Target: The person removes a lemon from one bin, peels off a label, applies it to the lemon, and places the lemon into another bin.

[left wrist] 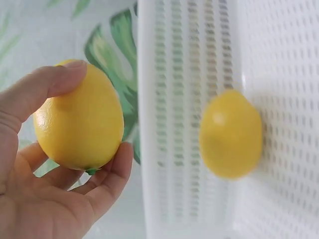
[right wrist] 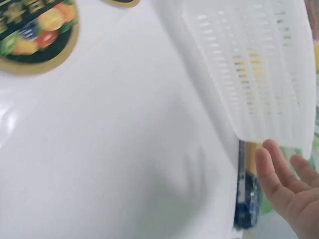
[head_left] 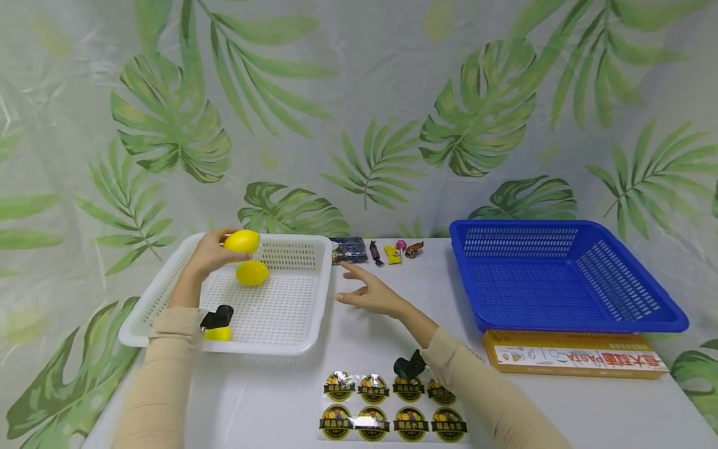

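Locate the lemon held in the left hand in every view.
Head: the held lemon is upper left, over the white basket's far-left corner.
Left wrist: left of centre, gripped by the left hand.
Right wrist: not in view.
Shared landmark: white basket.

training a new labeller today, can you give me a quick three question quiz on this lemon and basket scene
1. True or false: the left hand holds a lemon.
2. Which basket has a second lemon lying in it? A) white basket B) blue basket
3. Fill in: the right hand hovers over the table with its fingers ____.

Key: 1 true; 2 A; 3 spread open, holding nothing.
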`<act>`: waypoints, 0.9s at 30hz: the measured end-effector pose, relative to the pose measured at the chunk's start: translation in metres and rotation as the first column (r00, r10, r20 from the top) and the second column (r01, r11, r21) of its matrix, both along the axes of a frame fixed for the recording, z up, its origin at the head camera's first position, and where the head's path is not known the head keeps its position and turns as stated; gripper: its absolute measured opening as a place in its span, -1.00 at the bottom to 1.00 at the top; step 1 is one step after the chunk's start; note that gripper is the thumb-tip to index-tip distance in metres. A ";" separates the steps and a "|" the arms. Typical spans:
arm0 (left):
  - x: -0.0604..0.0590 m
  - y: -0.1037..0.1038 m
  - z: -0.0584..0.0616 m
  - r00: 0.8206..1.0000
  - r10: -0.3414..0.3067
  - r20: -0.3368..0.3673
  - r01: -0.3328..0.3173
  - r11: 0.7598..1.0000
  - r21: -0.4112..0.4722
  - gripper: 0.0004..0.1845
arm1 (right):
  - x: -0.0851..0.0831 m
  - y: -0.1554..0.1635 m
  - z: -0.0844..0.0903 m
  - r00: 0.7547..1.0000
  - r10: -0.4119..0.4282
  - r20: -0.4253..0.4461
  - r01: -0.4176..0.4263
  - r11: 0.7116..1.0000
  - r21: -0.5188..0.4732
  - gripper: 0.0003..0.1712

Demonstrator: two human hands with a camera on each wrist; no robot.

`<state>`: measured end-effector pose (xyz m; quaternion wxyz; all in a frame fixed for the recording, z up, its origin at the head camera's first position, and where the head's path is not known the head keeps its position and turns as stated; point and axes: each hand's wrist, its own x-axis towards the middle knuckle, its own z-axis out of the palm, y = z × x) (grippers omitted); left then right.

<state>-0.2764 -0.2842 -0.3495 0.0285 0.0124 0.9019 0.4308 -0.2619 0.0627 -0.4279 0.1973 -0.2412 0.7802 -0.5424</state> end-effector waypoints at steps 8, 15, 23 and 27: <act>0.013 0.049 0.011 0.982 -0.165 -0.088 0.166 0.986 0.011 -0.24 | 0.023 0.049 0.002 0.997 -0.011 -0.070 0.017 0.997 0.079 -0.12; 0.030 0.103 0.010 0.947 -0.272 -0.172 0.270 0.962 -0.038 -0.29 | 0.048 0.085 -0.015 0.987 0.004 -0.158 0.019 0.989 0.146 -0.12; 0.054 0.171 -0.004 0.887 -0.386 -0.253 0.390 0.920 -0.036 -0.33 | 0.074 0.110 -0.024 0.958 0.068 -0.278 0.007 0.966 0.259 -0.17; 0.060 0.202 -0.016 0.860 -0.430 -0.274 0.437 0.899 -0.040 -0.34 | 0.084 0.114 -0.029 0.952 0.110 -0.285 -0.013 0.947 0.322 -0.23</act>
